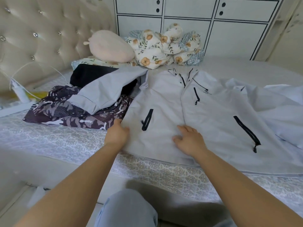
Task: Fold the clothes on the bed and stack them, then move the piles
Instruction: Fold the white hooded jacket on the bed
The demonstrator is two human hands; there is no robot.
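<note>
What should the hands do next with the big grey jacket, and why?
Probably fold the jacket's left side over its front. It lies spread flat, face up, not yet folded; the left hand is at that edge by the camouflage garment, and the right hand presses the middle, which would steady it.

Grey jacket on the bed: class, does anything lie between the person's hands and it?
Nothing visible does. The left hand grips the grey jacket at its left edge, and the right hand rests flat on its front, both touching the fabric directly.
</note>
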